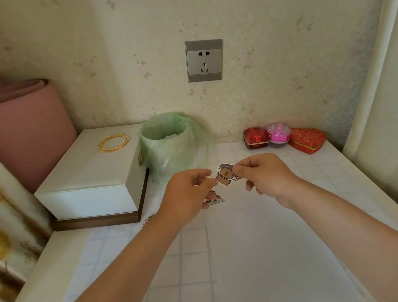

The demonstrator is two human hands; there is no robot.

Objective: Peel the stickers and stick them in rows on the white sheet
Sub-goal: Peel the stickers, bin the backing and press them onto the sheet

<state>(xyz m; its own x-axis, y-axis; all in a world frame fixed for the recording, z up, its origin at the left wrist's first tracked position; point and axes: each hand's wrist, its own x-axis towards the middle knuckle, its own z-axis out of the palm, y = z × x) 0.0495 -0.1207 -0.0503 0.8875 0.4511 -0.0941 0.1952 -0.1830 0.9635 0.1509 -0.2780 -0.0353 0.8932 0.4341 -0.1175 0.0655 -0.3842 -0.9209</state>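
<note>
Pinching a capybara sticker at mid-frame, the left hand and right hand grip opposite edges. Featherlight and floppy, it likely peels best from a corner, above the white sheet.

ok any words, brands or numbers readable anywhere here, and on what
None can be read.
Sticker held between both hands: a cartoon figure, no lettering visible.
Sticker on the white sheet: picture only, partly hidden.
Wall socket: no markings legible.
Red boxes: pattern only.
</note>
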